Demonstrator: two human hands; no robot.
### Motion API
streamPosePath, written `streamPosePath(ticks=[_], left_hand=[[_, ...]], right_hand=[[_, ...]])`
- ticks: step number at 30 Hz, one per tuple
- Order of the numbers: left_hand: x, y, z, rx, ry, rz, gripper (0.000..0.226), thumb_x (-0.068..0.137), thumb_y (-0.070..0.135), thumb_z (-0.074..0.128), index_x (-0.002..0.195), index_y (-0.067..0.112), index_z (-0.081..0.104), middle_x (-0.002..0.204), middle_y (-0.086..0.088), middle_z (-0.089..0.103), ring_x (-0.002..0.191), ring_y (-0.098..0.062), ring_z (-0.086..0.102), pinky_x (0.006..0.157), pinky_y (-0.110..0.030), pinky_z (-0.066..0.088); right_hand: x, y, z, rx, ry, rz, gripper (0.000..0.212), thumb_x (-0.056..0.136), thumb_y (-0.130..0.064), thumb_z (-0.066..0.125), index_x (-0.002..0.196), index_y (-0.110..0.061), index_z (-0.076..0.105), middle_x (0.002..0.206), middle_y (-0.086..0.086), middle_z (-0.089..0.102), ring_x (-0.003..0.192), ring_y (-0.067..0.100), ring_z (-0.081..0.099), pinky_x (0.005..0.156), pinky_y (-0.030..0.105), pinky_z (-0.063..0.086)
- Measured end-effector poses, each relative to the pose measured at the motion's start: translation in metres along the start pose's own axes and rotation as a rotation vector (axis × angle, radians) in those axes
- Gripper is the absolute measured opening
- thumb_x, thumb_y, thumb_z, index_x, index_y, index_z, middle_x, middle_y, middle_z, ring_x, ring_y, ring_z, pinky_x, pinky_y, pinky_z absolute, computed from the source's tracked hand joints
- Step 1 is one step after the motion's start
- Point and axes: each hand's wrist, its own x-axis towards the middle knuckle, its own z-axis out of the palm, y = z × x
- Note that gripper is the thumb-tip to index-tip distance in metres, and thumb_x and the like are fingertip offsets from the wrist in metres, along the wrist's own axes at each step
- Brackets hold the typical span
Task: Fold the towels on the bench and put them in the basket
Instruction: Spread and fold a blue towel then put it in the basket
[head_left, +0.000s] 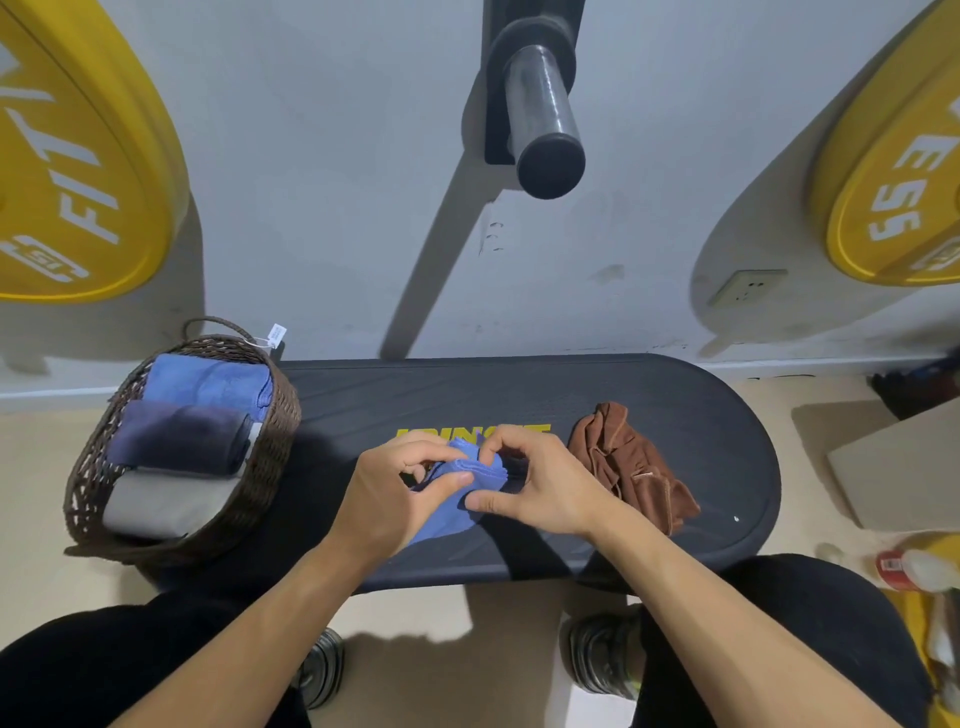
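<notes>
A small blue towel (457, 499) is held over the middle of the dark padded table (675, 415), bunched between both hands. Its upper edge is pinched by the left hand (400, 493) between thumb and curled fingers, and the same edge is pinched just beside it by the right hand (540, 483), whose thumb is laid along the cloth's right side. A crumpled brown towel (631, 467) is left unfolded on the table to the right of the hands, near but apart from them. At the table's left end a dark wicker basket (270, 447) is seen, in which three folded towels are laid side by side: a light blue towel (208, 382) farthest away, a dark navy towel (176, 439) in the middle and a grey towel (161, 501) nearest. Yellow weight plates (78, 171) are hung on the wall behind.
</notes>
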Motion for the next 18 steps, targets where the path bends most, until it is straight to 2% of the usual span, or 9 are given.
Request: streamPosePath(ticks=[2,5,7,9,11,13,15,16,18], left_hand=[[0.001,-0.002,0.0,-0.006,0.028,-0.017,0.016,0.076,0.017,0.082,0.084,0.028,0.074,0.087,0.015,0.069,0.07,-0.001,0.059,0.067,-0.008,0.041],[0.002,-0.007,0.0,-0.079,0.046,-0.138,0.013,0.077,0.024,0.074,0.083,0.034,0.069,0.082,0.012,0.07,0.069,-0.006,0.063,0.067,-0.011,0.047],[0.003,-0.015,0.002,-0.143,0.022,-0.218,0.012,0.08,0.025,0.071,0.085,0.035,0.066,0.083,0.01,0.072,0.074,-0.007,0.068,0.069,-0.014,0.051],[0.002,-0.026,0.005,-0.152,0.029,-0.285,0.014,0.086,0.022,0.068,0.087,0.035,0.063,0.087,0.009,0.072,0.08,-0.007,0.068,0.07,-0.014,0.051],[0.0,-0.036,0.009,-0.119,0.054,-0.345,0.017,0.093,0.017,0.063,0.087,0.032,0.058,0.085,0.005,0.068,0.077,-0.004,0.064,0.067,-0.011,0.047],[-0.002,-0.043,0.016,-0.077,0.056,-0.377,0.018,0.096,0.016,0.058,0.086,0.03,0.054,0.076,0.002,0.061,0.067,-0.004,0.054,0.062,-0.012,0.042],[-0.002,-0.043,0.02,-0.056,0.031,-0.362,0.019,0.098,0.015,0.057,0.087,0.03,0.052,0.067,0.013,0.054,0.059,-0.004,0.047,0.058,-0.013,0.038],[-0.001,-0.041,0.022,-0.052,0.006,-0.334,0.019,0.097,0.014,0.057,0.088,0.03,0.052,0.068,0.018,0.055,0.059,-0.004,0.048,0.059,-0.014,0.038],[0.002,-0.032,0.024,-0.051,-0.078,-0.226,0.014,0.096,0.014,0.059,0.093,0.027,0.055,0.078,0.02,0.061,0.071,-0.005,0.056,0.067,-0.016,0.042]], right_hand=[[0.002,0.007,-0.004,-0.087,-0.07,0.049,0.036,0.071,-0.039,0.088,0.082,-0.02,0.06,0.081,-0.007,0.059,0.074,0.016,0.053,0.073,0.038,0.046],[0.003,0.018,-0.002,-0.146,-0.212,0.036,0.033,0.069,-0.03,0.088,0.069,-0.012,0.061,0.085,-0.002,0.064,0.085,0.016,0.057,0.083,0.033,0.046],[0.003,0.025,0.002,-0.082,-0.251,0.1,0.029,0.069,-0.025,0.085,0.063,-0.013,0.059,0.083,-0.002,0.065,0.079,0.016,0.06,0.077,0.033,0.047],[0.005,0.031,0.001,-0.043,-0.261,0.218,0.027,0.066,-0.029,0.079,0.061,-0.019,0.055,0.067,-0.01,0.058,0.062,0.014,0.053,0.063,0.034,0.044],[0.008,0.038,-0.004,-0.004,-0.281,0.316,0.026,0.064,-0.03,0.077,0.062,-0.023,0.053,0.06,-0.011,0.053,0.057,0.013,0.049,0.059,0.034,0.042],[0.008,0.044,-0.008,0.068,-0.272,0.407,0.026,0.067,-0.023,0.079,0.069,-0.02,0.053,0.058,-0.011,0.058,0.056,0.014,0.059,0.062,0.04,0.056],[0.007,0.047,-0.009,0.046,-0.219,0.464,0.034,0.068,-0.023,0.083,0.085,-0.018,0.054,0.073,-0.008,0.064,0.067,0.015,0.066,0.075,0.046,0.061],[0.005,0.049,-0.01,-0.035,-0.188,0.436,0.045,0.065,-0.028,0.086,0.097,-0.021,0.055,0.09,-0.006,0.065,0.082,0.015,0.065,0.084,0.044,0.058],[0.004,0.047,-0.009,-0.156,-0.174,0.307,0.085,0.059,-0.04,0.092,0.131,-0.029,0.048,0.129,-0.005,0.051,0.12,0.015,0.05,0.104,0.034,0.045]])
